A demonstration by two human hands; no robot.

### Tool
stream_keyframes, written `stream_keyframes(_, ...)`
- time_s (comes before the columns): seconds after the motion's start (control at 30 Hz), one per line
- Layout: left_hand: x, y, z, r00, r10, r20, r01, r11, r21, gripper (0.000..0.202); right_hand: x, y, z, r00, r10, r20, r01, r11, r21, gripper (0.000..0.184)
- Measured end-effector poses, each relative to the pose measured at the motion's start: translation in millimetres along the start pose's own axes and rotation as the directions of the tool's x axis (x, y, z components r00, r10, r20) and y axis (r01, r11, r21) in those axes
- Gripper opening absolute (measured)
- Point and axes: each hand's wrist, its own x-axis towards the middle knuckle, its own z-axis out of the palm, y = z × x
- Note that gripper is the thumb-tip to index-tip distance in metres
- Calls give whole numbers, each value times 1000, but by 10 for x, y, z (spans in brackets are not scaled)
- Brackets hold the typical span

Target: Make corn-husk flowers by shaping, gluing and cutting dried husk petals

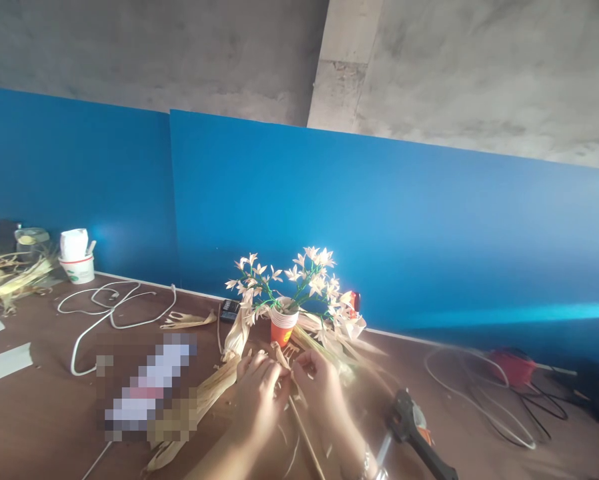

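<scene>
My left hand (257, 393) and my right hand (319, 387) meet low in the middle of the brown table (49, 407). Both have their fingers curled around pale dried husk strips (282, 357) held between them. A thin stick (305, 437) runs down toward me from under the hands. Just beyond them stands an orange paper cup (282, 325) holding green stems with several small cream husk flowers (299, 273). Loose dried husks (214, 387) lie to the left of my left hand.
A black glue gun (413, 427) lies to the right of my right hand. White cable (109, 310) loops at the left, near a white cup (77, 257) and a husk pile (9, 280). Cables and a red object (514, 367) lie at right. A blue panel (379, 220) backs the table.
</scene>
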Motion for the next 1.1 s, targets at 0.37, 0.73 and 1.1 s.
stream_keyframes(0.37,6,2,-12,1000,4,6,-4,1000,30,15,0,72,14,996,-80,43,75,991,112,4)
stream_keyframes(0.73,-17,-17,10,1000,-6,10,6,1000,5,15,87,135,-62,923,-376,88,377,926,0,22)
stream_keyframes(1.1,1,-4,-11,1000,-6,22,6,1000,-1,15,47,36,-107,954,-282,99,281,959,32,38)
